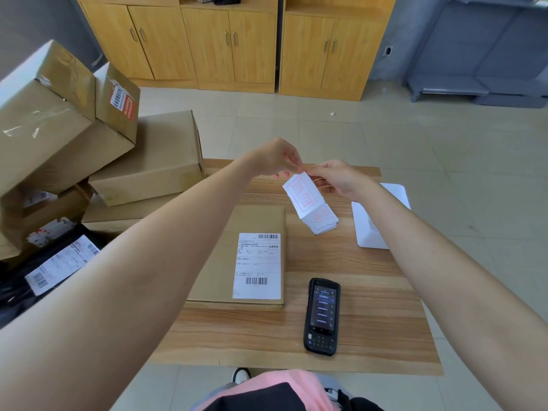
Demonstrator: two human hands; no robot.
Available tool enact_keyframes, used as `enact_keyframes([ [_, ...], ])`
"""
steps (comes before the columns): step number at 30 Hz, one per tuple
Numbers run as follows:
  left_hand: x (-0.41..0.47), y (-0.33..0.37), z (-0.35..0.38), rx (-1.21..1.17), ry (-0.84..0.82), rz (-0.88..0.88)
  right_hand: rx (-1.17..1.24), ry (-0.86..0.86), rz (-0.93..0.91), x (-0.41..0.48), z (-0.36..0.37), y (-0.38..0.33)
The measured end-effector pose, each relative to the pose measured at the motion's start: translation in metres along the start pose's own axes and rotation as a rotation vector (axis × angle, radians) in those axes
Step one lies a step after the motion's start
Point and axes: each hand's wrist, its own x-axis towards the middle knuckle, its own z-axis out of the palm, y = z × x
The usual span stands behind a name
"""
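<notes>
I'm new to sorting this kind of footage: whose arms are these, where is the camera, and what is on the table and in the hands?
There is no machine here. A person wears one wide-angle camera on the head, looking down at their own arms. The left hand and right hand both pinch the top of a strip of white labels printed in red; its folded lower end hangs toward the wooden table. On the table lie a flat cardboard parcel with a shipping label, a black handheld device with a lit screen, and a white object I cannot identify. Cardboard boxes are stacked at the left.
</notes>
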Motion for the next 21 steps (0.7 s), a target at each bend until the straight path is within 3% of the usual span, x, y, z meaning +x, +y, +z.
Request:
enact_keyframes([
  [21,0.0023,0.0064,-0.0038,-0.205,0.098,-0.040,-0.399,0.023,0.016,-0.0047,0.0007,0.0068],
])
